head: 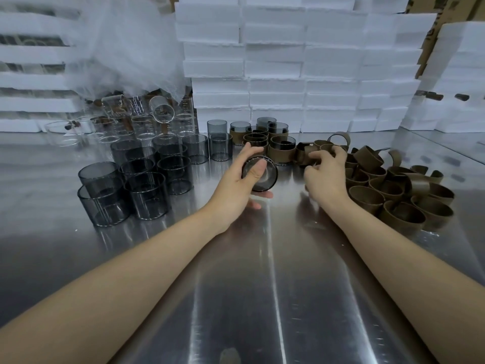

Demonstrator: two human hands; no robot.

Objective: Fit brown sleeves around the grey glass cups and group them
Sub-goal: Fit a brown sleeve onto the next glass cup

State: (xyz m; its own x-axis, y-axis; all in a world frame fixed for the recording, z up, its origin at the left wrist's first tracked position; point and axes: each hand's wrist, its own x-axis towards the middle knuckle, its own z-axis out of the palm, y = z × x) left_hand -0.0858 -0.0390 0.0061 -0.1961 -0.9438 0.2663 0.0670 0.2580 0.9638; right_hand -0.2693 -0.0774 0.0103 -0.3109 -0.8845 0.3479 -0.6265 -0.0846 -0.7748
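Foreground: two bare forearms stretch from the bottom corners across a brushed steel table [262, 298] streaked with reflected light.
Room: stacked white foam boxes [301, 69] wall off the back of the table; a crumpled translucent plastic bag [126, 48] hangs over the left, above a huddle of clear glass beakers [147, 119].
Left hand: the left hand [237, 177] grips a grey glass cup [265, 177] tipped on its side at table centre, mouth facing the camera, thumb laid across the rim and fingers wrapped behind it.
Right hand: the right hand [324, 174] reaches palm down into the left edge of a heap of brown sleeves [399, 195], its fingers curled around a loose brown sleeve [312, 153]; motion blur hides the exact pinch.
Bare cups: unsleeved grey cups [141, 179] stand upright in a cluster at left.
Finished cups: sleeved grey cups [262, 139] stand grouped just beyond the left hand, against the foam boxes.
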